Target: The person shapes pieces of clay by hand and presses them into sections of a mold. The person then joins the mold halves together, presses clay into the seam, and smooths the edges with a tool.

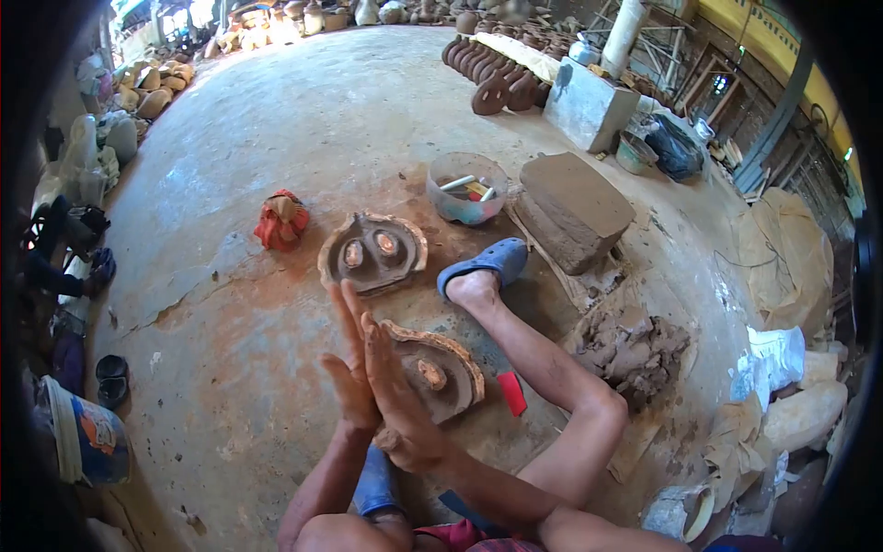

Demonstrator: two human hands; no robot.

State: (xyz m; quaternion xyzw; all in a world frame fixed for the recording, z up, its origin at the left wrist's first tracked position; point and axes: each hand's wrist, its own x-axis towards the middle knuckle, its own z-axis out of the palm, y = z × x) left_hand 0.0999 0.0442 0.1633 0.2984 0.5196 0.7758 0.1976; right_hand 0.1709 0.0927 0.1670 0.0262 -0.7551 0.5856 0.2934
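Note:
My left hand [350, 382] and my right hand [396, 397] are raised in front of me, palms facing and pressed together, fingers stretched out. Whether anything lies between the palms is hidden. Behind my right hand is a clay-lined mold half [457, 405] with a rough pale rim and an oval lump inside, partly covered by the hand. Beyond the fingertips lies a second mold half [368, 282], lined with dark clay and holding two oval lumps.
A red cloth bundle [281, 221] lies left of the far mold. A plastic tub [466, 217] holds water and tools. A large clay block [575, 207], loose clay [636, 350] and a red flat piece [512, 394] are on the right. A paint bucket [90, 432] stands left.

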